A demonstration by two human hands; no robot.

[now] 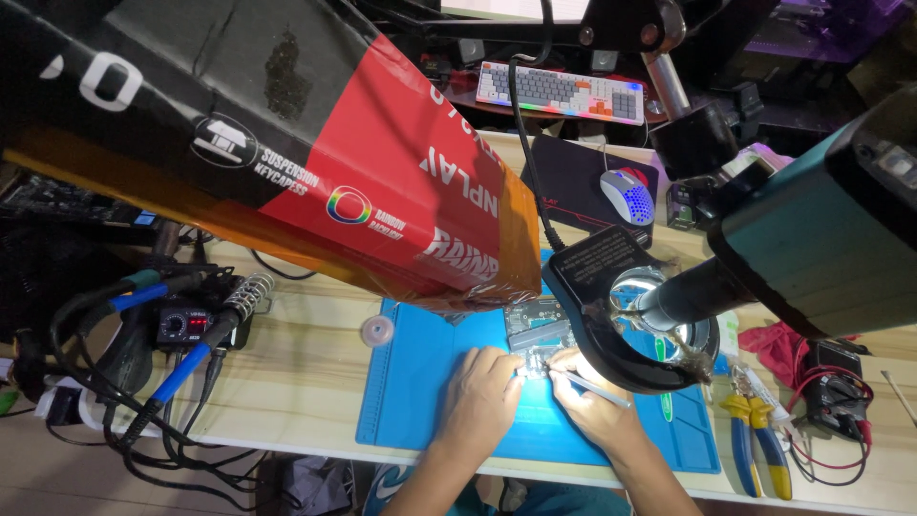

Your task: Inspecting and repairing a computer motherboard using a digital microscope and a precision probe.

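A small grey circuit board or opened device [537, 323] is lying on the blue work mat [411, 382], near the mat's far edge and partly under the ring lamp. Its flat face is showing, so the work looks under way rather than finished, though no detail tells how much is left. The left hand [478, 401] is resting curled on the mat, fingertips touching the device's near edge to steady it. The right hand [592, 401] is pinching a thin metal tool [587, 384], its tip lying at the device. The black ring magnifier lamp [630, 320] is glowing over the spot. The mat looks rubbery and matte; it is sitting on a pale wood-grain worktop [287, 382], with yellow-and-blue pliers [755, 435] toward the right edge and a soldering station [186, 325] toward the left.
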